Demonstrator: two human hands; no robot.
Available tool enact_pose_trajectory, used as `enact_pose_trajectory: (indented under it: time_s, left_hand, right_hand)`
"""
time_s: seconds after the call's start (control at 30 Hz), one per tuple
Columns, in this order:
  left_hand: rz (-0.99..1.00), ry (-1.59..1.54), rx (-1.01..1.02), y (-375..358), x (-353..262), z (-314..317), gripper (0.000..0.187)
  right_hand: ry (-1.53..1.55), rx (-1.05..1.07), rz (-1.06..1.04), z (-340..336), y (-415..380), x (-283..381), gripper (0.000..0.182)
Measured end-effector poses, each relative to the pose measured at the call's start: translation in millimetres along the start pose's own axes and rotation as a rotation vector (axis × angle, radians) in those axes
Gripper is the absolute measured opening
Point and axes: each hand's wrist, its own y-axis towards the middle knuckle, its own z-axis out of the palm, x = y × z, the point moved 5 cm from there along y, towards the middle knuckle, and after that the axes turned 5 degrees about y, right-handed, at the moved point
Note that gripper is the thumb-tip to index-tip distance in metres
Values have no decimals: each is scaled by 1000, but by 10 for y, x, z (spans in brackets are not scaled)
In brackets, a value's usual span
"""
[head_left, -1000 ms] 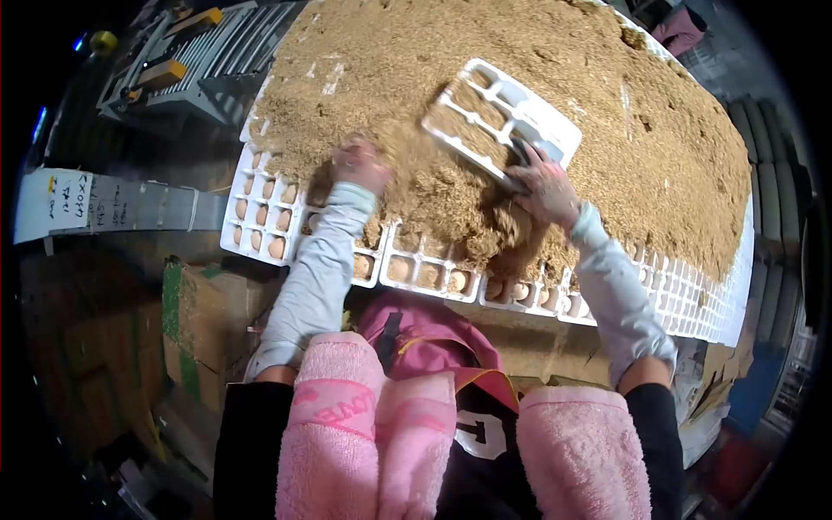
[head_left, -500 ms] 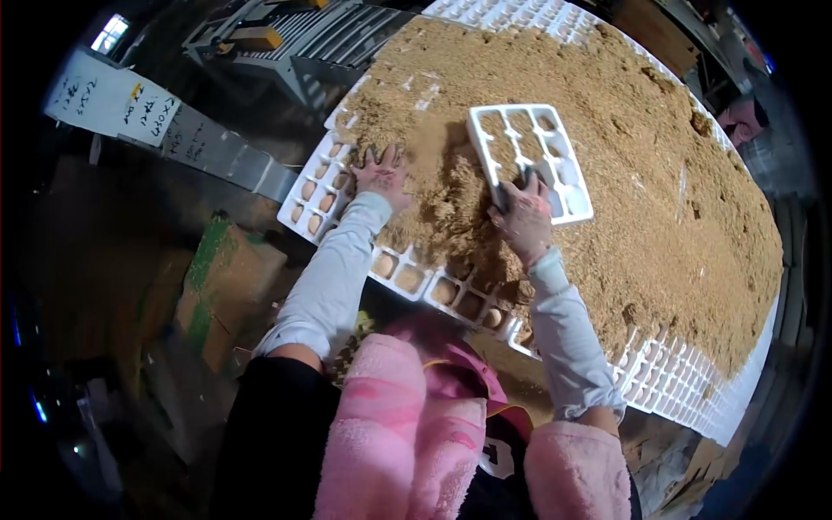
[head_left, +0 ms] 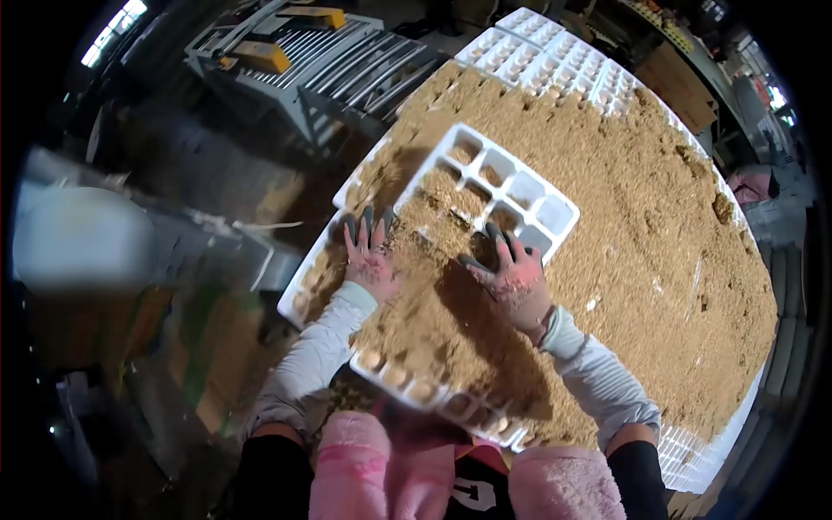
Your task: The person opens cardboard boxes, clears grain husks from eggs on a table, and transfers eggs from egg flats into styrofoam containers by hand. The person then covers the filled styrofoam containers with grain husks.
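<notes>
My left hand [head_left: 373,260], in a dark-fingertipped glove dusted with brown bits, lies with fingers spread on the loose brown sawdust-like material [head_left: 624,251]. Beside it is the edge of a white tray [head_left: 299,286] with roundish tan pieces in its cells. A loose white multi-cell tray [head_left: 559,227] sits over the heap, its near-left part covered with the material and several cells partly filled. At the near edge of that tray is my right hand [head_left: 517,286], gloved the same way. Its fingers are apart, with the tips at the edge cells.
More white trays [head_left: 555,56] line the far end, and others [head_left: 693,455] show at the near right. A roller conveyor [head_left: 373,69] with yellow blocks stands at the far left. Tray cells with tan pieces [head_left: 394,374] run along the near edge.
The loose tray has moved left and turned, and brown material now lies in and over its near cells. My right hand has shifted from gripping its side to its near edge.
</notes>
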Motion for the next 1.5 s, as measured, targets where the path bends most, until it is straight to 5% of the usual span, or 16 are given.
enact_pose_trajectory:
  time_s: [0.03, 0.07, 0.13, 0.17, 0.3, 0.43, 0.53, 0.57, 0.83, 1.0, 1.07, 1.13, 1.17, 1.2, 1.37, 1.5]
  left_hand:
    - [24, 79, -198, 327, 45, 51, 61]
    - [-54, 636, -411, 699, 147, 34, 57]
    - [-86, 694, -334, 1565, 404, 4, 52]
    - [-19, 186, -55, 1964, 492, 66, 50]
    - [-54, 3, -21, 2812, 877, 42, 49]
    - [226, -440, -117, 2454, 1051, 376, 54]
    - [282, -477, -237, 1525, 1111, 375, 42]
    - [272, -481, -235, 1022, 1104, 358, 40]
    - [-410, -843, -339, -1235, 1393, 755, 47]
    - [-403, -604, -372, -1704, 532, 719, 73]
    - [-370, -552, -511, -1707, 174, 721, 77]
    - [-305, -581, -371, -1737, -400, 545, 84]
    - [-267, -618, -246, -1752, -674, 557, 88]
    - [-150, -339, -375, -1791, -1055, 339, 94]
    - [436, -315, -370, -1810, -2578, 21, 102]
    - [735, -115, -8, -1998, -3510, 25, 88]
  right_hand:
    - [-29, -11, -9, -41, 226, -200, 55]
    - [-29, -48, 16, -74, 480, -403, 54]
    - [-110, -147, 52, -23, 1006, -898, 57]
    - [-166, -180, 95, -6, 1243, -1154, 58]
    - [-195, -263, 321, -14, 1722, -2196, 61]
    - [131, -275, 266, 375, 1401, -2763, 55]
    - [128, -226, 130, 118, 1096, -1906, 59]
    - [505, -132, -52, 126, 944, -1228, 63]
    - [247, -10, -303, 254, 574, 1078, 55]
    - [249, -71, -396, 244, 399, 899, 58]
    - [295, -20, -420, 156, -153, 606, 58]
    - [271, 5, -442, -88, -886, 288, 54]
    - [277, 61, -344, -168, -1254, 157, 50]
    - [217, 71, -310, -244, -1638, 34, 47]
    - [136, 52, 72, -517, -3387, -264, 40]
    - [62, -58, 438, -755, -4448, -142, 49]
